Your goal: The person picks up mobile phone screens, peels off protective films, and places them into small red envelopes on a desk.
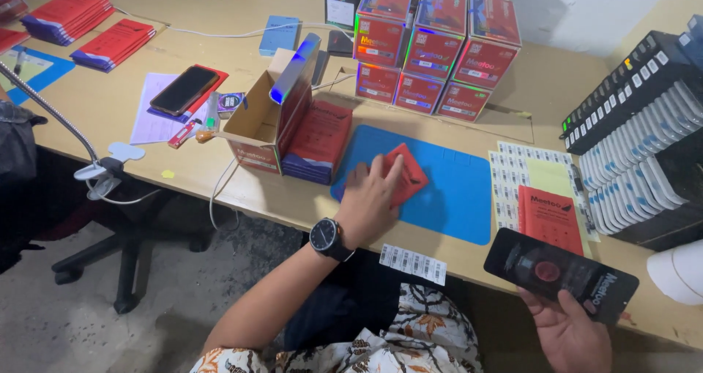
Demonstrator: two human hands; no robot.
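My left hand (370, 197), with a black watch on its wrist, presses flat on a small red booklet (406, 174) lying on the blue mat (454, 197). Low at the right, my right hand (567, 333) holds a black phone (560, 273) with a lit screen showing a red circle. A strip of barcode stickers (413, 262) hangs off the table edge between the two hands.
An open cardboard box (260, 128) and a stack of red booklets (316, 140) stand left of the mat. Red boxes (432, 47) are piled behind. Sticker sheets and a red leaflet (549, 215) lie right; trays of white devices (644, 146) fill the far right.
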